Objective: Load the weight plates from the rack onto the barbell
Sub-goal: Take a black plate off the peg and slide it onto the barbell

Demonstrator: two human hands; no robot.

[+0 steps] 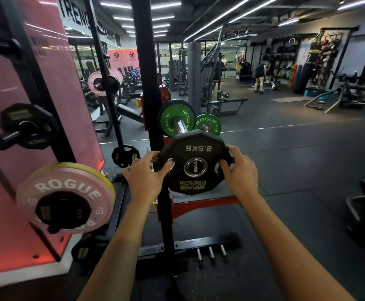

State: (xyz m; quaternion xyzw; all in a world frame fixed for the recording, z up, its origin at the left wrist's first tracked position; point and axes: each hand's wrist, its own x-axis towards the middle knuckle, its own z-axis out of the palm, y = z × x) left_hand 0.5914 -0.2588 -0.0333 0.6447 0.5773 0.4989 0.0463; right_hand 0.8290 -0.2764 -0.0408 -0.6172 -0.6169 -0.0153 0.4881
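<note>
Both hands, left hand (146, 174) and right hand (238, 170), grip opposite edges of the 2.5 kg plate (194, 164), its bore already on the bar's (180, 127) sleeve end. Best keep it square and push evenly toward the green plate (166, 118).

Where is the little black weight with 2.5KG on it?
In the head view it sits just right of centre, on the end of the barbell sleeve. The black 2.5KG plate is held between the left hand and right hand, in front of the green plates.
</note>
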